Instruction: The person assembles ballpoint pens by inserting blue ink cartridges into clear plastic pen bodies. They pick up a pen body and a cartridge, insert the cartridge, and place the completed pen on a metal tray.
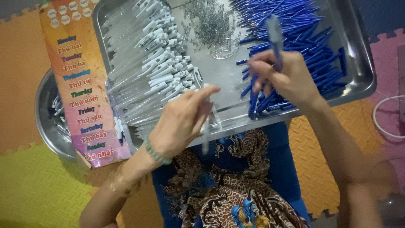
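right hand [291, 78] pinches 1 blue pen part [275, 40]; left hand [181, 122] grips 1 clear tube [206, 139]; 1 steel tray [358, 55], piles uncountable.

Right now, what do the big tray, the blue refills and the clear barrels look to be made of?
Tray: likely stainless steel, brushed grey with soft reflections. Blue refills: seemingly plastic, opaque glossy blue; right hand holds one. Clear barrels: apparently transparent plastic with white clips, see-through; left hand reaches them. Small grey springs: probably metal wire.
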